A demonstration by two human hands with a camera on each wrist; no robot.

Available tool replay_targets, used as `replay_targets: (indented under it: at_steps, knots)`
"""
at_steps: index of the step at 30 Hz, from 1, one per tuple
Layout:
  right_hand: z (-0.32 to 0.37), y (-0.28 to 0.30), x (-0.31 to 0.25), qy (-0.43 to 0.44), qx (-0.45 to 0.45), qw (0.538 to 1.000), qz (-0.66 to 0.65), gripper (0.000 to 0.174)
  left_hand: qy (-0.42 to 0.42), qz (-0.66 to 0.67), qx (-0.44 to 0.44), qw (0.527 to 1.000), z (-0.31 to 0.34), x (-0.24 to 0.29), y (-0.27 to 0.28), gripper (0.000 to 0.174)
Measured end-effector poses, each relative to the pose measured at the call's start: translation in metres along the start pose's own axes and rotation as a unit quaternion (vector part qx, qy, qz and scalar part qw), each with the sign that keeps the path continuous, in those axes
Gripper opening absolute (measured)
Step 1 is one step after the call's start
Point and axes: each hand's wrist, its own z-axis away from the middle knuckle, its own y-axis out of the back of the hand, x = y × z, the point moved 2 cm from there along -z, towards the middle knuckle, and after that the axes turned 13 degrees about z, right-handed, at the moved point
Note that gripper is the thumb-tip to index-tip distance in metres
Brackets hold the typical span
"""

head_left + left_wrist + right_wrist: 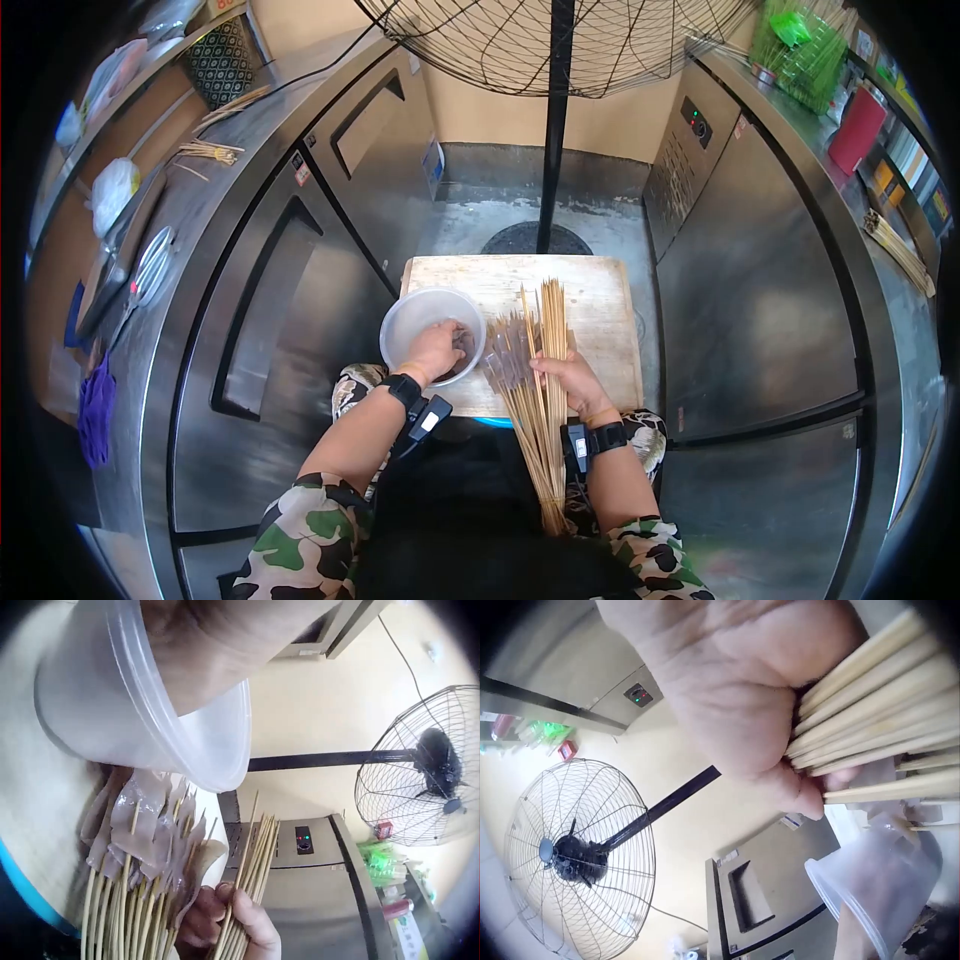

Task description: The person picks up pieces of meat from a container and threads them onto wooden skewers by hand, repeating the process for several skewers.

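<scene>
A translucent plastic tub (398,318) stands on the left part of a wooden board (600,300). The left hand (434,352) reaches inside it, fingers curled on greyish meat (462,352) at the right side of the tub. The right hand (570,380) grips a bundle of bare wooden skewers (552,320), with one skewer held apart between thumb and finger in the left wrist view. Skewers threaded with thin, glossy greyish slices (139,810) lie beside the tub, left of the bundle. In the right wrist view the tub (885,877) shows the left hand through its wall.
Beyond the board a black fan pole (555,130) rises from a round base (530,238). Steel cabinets (760,260) flank both sides. Loose skewers (208,152) and a whisk (153,266) lie on the left counter; a red bottle (857,130) stands on the right one.
</scene>
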Motion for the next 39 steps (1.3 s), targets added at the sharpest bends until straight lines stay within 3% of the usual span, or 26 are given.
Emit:
replay_targets:
  at_steps: [1,4,7,8,10,14,18,30,33,36,39]
  knots:
    - [0.000,0.000,-0.001,0.002,0.000,1.000,0.007,0.011,-0.002,0.002,0.010,1.000,-0.002,-0.003,-0.003,0.039]
    - [-0.001,-0.001,-0.003,0.006,-0.005,1.000,0.029,0.011,0.017,-0.128,-0.121,0.984,-0.006,0.007,-0.007,0.027]
    - [-0.003,-0.002,-0.004,0.009,-0.011,0.999,0.031,0.013,-0.002,-0.069,-0.148,0.987,-0.002,0.000,-0.004,0.016]
    - [-0.003,-0.003,-0.005,0.010,-0.011,1.000,0.020,0.014,0.018,0.052,-0.156,0.986,-0.003,-0.010,-0.002,0.015]
    - [-0.003,-0.003,-0.005,0.007,-0.012,1.000,0.013,0.016,0.059,0.291,-0.166,0.940,-0.007,-0.023,0.009,0.012]
    - [-0.004,-0.005,-0.005,0.010,-0.001,1.000,0.011,0.015,0.069,0.434,-0.076,0.895,0.004,-0.006,0.052,0.006]
    - [-0.007,-0.005,-0.001,0.005,0.002,1.000,0.006,0.015,0.084,0.367,-0.042,0.925,0.012,0.004,0.072,0.006]
    - [-0.009,-0.005,-0.001,0.008,-0.025,1.000,-0.006,0.010,0.104,0.516,0.024,0.850,0.023,0.003,0.061,0.012]
    - [-0.009,-0.005,-0.002,-0.005,-0.035,0.999,-0.010,0.011,0.133,0.604,0.038,0.785,0.022,-0.003,0.058,0.014]
    - [-0.005,-0.008,-0.005,-0.004,-0.034,0.999,-0.017,0.012,0.163,0.706,0.030,0.688,0.020,0.000,0.059,0.016]
    - [-0.001,-0.010,-0.011,0.003,-0.053,0.998,-0.023,0.013,0.133,0.771,0.003,0.622,0.011,0.006,0.050,0.019]
